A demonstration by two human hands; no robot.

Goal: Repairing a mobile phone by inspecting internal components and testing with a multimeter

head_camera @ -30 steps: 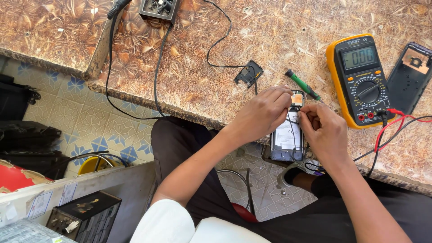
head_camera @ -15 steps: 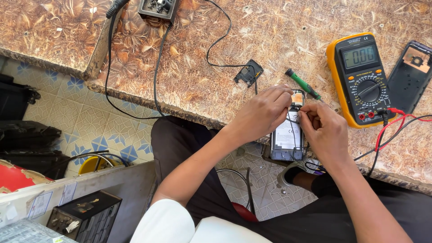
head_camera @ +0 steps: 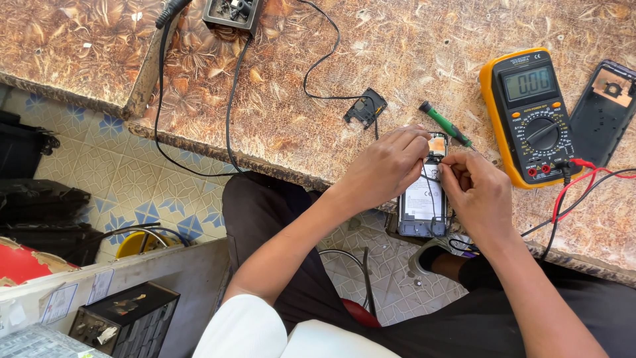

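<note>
Nothing's really moved since a second ago: your left hand (head_camera: 387, 166) and right hand (head_camera: 480, 195) still pinch thin wires over the opened phone (head_camera: 424, 199) lying between them.

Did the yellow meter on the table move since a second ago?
No. The yellow meter sits in the same spot, beside the dark phone back cover and right of the green screwdriver.
</note>
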